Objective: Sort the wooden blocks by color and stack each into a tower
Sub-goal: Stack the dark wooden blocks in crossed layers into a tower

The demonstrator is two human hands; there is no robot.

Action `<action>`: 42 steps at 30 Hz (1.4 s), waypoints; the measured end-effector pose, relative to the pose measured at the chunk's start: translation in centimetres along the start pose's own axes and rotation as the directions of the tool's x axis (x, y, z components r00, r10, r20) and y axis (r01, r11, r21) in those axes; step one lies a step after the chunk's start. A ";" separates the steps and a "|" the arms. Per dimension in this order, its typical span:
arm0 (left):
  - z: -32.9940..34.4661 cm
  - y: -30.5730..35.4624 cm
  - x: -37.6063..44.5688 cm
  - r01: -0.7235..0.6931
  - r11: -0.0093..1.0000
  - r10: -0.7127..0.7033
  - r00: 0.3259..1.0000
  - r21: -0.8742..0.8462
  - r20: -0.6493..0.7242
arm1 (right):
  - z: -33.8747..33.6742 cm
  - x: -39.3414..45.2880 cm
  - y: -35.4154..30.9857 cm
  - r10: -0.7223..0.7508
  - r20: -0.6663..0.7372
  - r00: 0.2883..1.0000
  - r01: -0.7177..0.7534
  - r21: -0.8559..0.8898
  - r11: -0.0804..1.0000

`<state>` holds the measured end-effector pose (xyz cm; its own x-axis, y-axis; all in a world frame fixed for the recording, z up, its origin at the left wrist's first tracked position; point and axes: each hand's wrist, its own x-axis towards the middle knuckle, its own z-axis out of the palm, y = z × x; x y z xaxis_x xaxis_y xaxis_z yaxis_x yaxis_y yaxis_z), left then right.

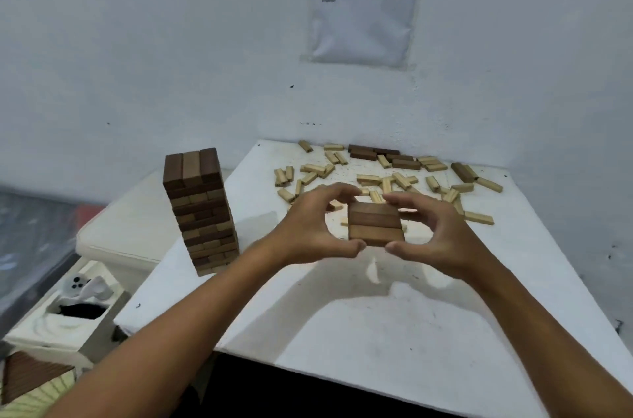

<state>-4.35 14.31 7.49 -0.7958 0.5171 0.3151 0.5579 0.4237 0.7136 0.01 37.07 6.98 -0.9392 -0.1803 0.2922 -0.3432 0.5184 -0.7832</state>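
Both hands meet above the middle of the white bench [342, 315], holding a flat set of three dark brown blocks [375, 224] side by side. The left hand [308, 225] curls round the set's left edge, thumb below and fingers above; the right hand [442, 232] grips the right edge likewise. A tall dark block tower [202, 212] stands upright at the bench's left edge. Loose light blocks [387, 178] and a few loose dark blocks [383, 154] lie scattered near the wall.
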 end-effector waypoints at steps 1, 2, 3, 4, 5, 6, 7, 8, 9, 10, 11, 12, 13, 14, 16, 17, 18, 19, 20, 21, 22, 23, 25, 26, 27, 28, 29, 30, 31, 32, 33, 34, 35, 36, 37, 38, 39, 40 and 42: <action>-1.1 0.5 0.1 -0.011 1.000 0.012 1.000 0.013 -0.025 | -0.1 0.8 -0.8 -0.027 -0.003 1.000 0.027 0.001 1.000; -2.1 1.0 0.2 -0.019 0.999 0.020 0.999 0.028 -0.048 | -0.2 1.6 -1.7 -0.053 -0.004 0.999 0.053 0.004 0.999; -3.1 1.5 0.2 -0.023 0.999 0.026 0.997 0.042 -0.071 | -0.3 2.4 -2.5 -0.076 -0.005 0.997 0.076 0.008 0.997; -4.3 1.9 0.2 -0.026 0.998 0.032 0.995 0.058 -0.098 | -0.2 3.2 -3.4 -0.105 -0.002 0.994 0.105 0.017 0.994; -5.4 2.4 0.2 -0.031 0.997 0.040 0.992 0.074 -0.120 | -0.2 4.0 -4.3 -0.131 0.004 0.991 0.131 0.026 0.991; -6.7 2.8 0.1 -0.034 0.995 0.047 0.989 0.097 -0.138 | 0.0 4.9 -5.2 -0.161 0.013 0.987 0.161 0.037 0.986; -7.9 3.1 0.0 -0.037 0.992 0.056 0.986 0.123 -0.154 | 0.2 5.8 -6.1 -0.190 0.022 0.982 0.189 0.052 0.981; -9.1 3.3 -0.1 -0.034 0.988 0.059 0.984 0.148 -0.167 | 0.4 6.6 -6.9 -0.216 0.027 0.976 0.213 0.068 0.975; -10.3 3.5 -0.2 -0.025 0.985 0.057 0.981 0.173 -0.185 | 0.7 7.5 -7.9 -0.243 0.037 0.969 0.239 0.083 0.967; -11.5 3.5 -0.4 -0.014 0.981 0.054 0.978 0.195 -0.202 | 1.2 8.4 -8.7 -0.265 0.050 0.963 0.260 0.097 0.961; -12.7 3.4 -0.7 0.000 0.977 0.048 0.974 0.211 -0.221 | 1.7 9.4 -9.6 -0.285 0.068 0.956 0.277 0.109 0.955; -13.8 3.2 -1.0 0.015 0.976 0.038 0.970 0.218 -0.239 | 2.4 10.4 -10.3 -0.302 0.085 0.950 0.291 0.118 0.949; -14.8 3.0 -1.3 0.032 0.975 0.026 0.967 0.219 -0.254 | 3.0 11.2 -11.0 -0.321 0.098 0.942 0.309 0.124 0.943; -15.9 2.8 -1.6 0.052 0.974 0.010 0.962 0.221 -0.272 | 3.8 12.2 -11.6 -0.347 0.113 0.931 0.332 0.129 0.934; -17.6 2.2 -2.4 0.092 0.972 -0.022 0.952 0.216 -0.305 | 5.3 13.7 -12.7 -0.381 0.145 0.913 0.365 0.128 0.922; -18.2 1.8 -2.8 0.110 0.972 -0.039 0.947 0.208 -0.318 | 6.0 14.4 -13.1 -0.388 0.161 0.908 0.370 0.128 0.920; -18.8 1.5 -3.2 0.128 0.973 -0.058 0.943 0.194 -0.329 | 6.7 14.9 -13.4 -0.390 0.175 0.904 0.371 0.129 0.919; -19.3 1.1 -3.7 0.147 0.973 -0.080 0.936 0.176 -0.342 | 7.5 15.4 -13.8 -0.394 0.189 0.899 0.373 0.135 0.918; -19.7 0.7 -4.2 0.165 0.974 -0.100 0.930 0.158 -0.354 | 8.2 15.8 -14.1 -0.396 0.201 0.896 0.374 0.142 0.917; -20.1 0.3 -4.7 0.179 0.973 -0.117 0.924 0.144 -0.363 | 8.9 16.2 -14.3 -0.400 0.214 0.891 0.374 0.152 0.915; -20.5 -0.1 -5.1 0.191 0.973 -0.130 0.920 0.133 -0.370 | 9.5 16.6 -14.5 -0.400 0.225 0.888 0.371 0.161 0.915; -20.7 -0.5 -5.4 0.201 0.972 -0.142 0.916 0.123 -0.375 | 10.0 16.8 -14.6 -0.398 0.237 0.887 0.366 0.168 0.915; -21.1 -1.2 -5.9 0.220 0.970 -0.166 0.908 0.100 -0.384 | 11.0 17.3 -14.6 -0.390 0.259 0.884 0.353 0.180 0.918; -21.2 -1.6 -6.1 0.228 0.969 -0.177 0.905 0.090 -0.387 | 11.4 17.5 -14.7 -0.386 0.268 0.883 0.348 0.180 0.920; -21.3 -1.9 -6.2 0.236 0.968 -0.187 0.903 0.083 -0.387 | 11.7 17.6 -14.6 -0.383 0.275 0.882 0.345 0.178 0.922; -21.3 -2.3 -6.3 0.243 0.967 -0.196 0.903 0.077 -0.383 | 12.0 17.6 -14.6 -0.380 0.280 0.881 0.342 0.176 0.923; -21.4 -2.6 -6.4 0.249 0.966 -0.205 0.903 0.071 -0.378 | 12.2 17.7 -14.6 -0.377 0.286 0.881 0.339 0.175 0.924; -21.3 -2.9 -6.4 0.253 0.965 -0.212 0.903 0.065 -0.374 | 12.4 17.8 -14.5 -0.373 0.291 0.881 0.335 0.173 0.926; -21.3 -3.2 -6.4 0.257 0.965 -0.219 0.903 0.057 -0.371 | 12.6 17.9 -14.4 -0.368 0.296 0.882 0.331 0.169 0.929; -21.3 -3.4 -6.5 0.260 0.964 -0.225 0.901 0.047 -0.370 | 12.7 18.0 -14.4 -0.364 0.301 0.882 0.327 0.165 0.930; -21.2 -3.7 -6.5 0.262 0.964 -0.231 0.900 0.036 -0.370 | 12.9 18.1 -14.3 -0.361 0.306 0.881 0.326 0.161 0.932; -21.1 -3.9 -6.5 0.265 0.964 -0.237 0.898 0.025 -0.370 | 12.9 18.2 -14.2 -0.358 0.313 0.880 0.324 0.157 0.933; -21.0 -4.0 -6.4 0.267 0.964 -0.242 0.897 0.016 -0.370 | 13.0 18.2 -14.1 -0.354 0.318 0.879 0.321 0.154 0.935; -20.9 -4.2 -6.4 0.269 0.963 -0.247 0.896 0.008 -0.369 | 13.0 18.3 -13.9 -0.349 0.323 0.880 0.317 0.150 0.937; -20.8 -4.4 -6.4 0.270 0.963 -0.252 0.895 -0.001 -0.369 | 13.1 18.4 -13.8 -0.344 0.327 0.880 0.312 0.148 0.939; -20.8 -4.5 -6.4 0.272 0.962 -0.255 0.894 -0.008 -0.368 | 13.2 18.5 -13.7 -0.340 0.332 0.880 0.308 0.145 0.940; -20.7 -4.6 -6.4 0.273 0.962 -0.259 0.893 -0.014 -0.367 | 13.2 18.5 -13.6 -0.336 0.336 0.880 0.305 0.142 0.942; -20.7 -4.7 -6.4 0.274 0.962 -0.261 0.893 -0.016 -0.366 | 13.3 18.6 -13.6 -0.334 0.340 0.879 0.304 0.139 0.942; -20.6 -4.9 -6.3 0.274 0.962 -0.260 0.895 -0.014 -0.362 | 13.4 18.6 -13.4 -0.331 0.344 0.879 0.302 0.135 0.944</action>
<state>-6.88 -6.39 14.92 -0.9428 0.0834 0.3229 0.3152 0.5389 0.7812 -13.05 15.56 15.57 -0.7153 -0.6176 0.3269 -0.6091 0.3218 -0.7249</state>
